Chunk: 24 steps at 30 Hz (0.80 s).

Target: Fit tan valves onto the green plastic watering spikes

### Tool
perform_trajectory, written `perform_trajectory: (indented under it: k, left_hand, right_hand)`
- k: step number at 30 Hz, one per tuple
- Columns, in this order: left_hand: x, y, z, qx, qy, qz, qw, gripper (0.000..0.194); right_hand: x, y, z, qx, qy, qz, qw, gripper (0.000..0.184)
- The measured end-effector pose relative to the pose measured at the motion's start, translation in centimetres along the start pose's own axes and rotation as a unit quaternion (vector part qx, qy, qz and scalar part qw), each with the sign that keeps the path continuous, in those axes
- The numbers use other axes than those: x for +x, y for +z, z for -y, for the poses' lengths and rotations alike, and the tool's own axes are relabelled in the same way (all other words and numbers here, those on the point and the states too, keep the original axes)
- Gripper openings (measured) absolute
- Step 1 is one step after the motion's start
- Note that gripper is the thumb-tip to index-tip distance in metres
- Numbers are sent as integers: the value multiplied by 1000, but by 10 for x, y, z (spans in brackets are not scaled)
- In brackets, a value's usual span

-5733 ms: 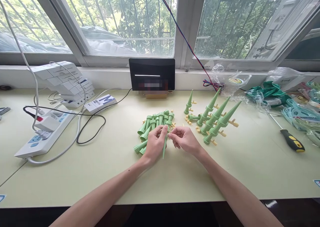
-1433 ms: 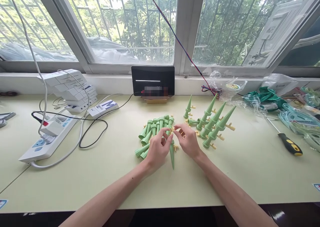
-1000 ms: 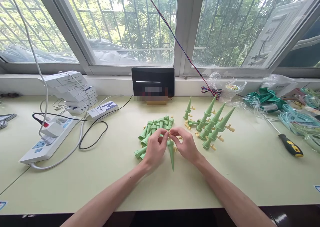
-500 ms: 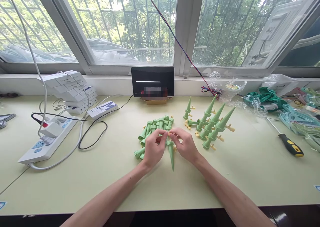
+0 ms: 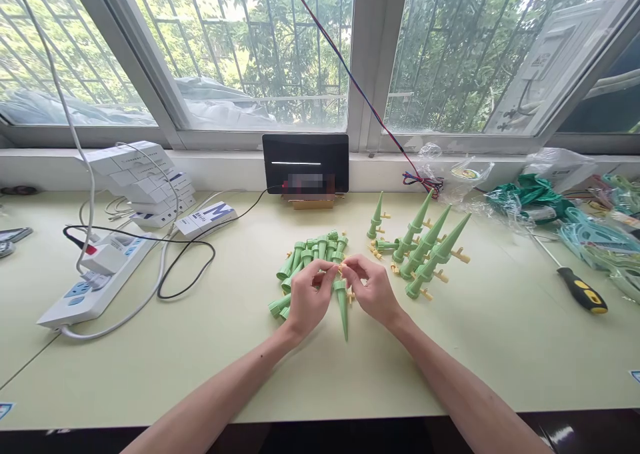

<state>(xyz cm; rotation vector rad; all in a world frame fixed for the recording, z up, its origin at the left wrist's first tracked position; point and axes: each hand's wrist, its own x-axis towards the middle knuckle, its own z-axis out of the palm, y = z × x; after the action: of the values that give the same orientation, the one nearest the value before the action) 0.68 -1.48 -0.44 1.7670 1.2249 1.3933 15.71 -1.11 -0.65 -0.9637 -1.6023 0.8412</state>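
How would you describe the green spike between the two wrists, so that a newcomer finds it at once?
On the pale table, the left hand and right hand pinch a small yellow piece. Just nearer the viewer than their fingertips lies one green spike. Its tip points toward the near edge, unlike the standing spikes at right, which point upward.

Left hand (image 5: 311,295) and right hand (image 5: 373,293) pinch close together.
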Motion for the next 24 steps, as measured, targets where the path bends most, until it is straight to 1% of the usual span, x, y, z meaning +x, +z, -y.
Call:
perform_trajectory:
  k: [6,12,24]
  left_hand:
    - [0,1,-1,3,1,2,1000,19]
    - [-1,2,0,4,-8,17,1000,20]
    - [-1,2,2,0,-11,34,999,22]
  right_hand:
    - [0,0,3,23,10,-12,1000,18]
    - [0,-1,4,30,12,-18,999,18]
    - [0,-3,4,13,-1,-22,1000,20]
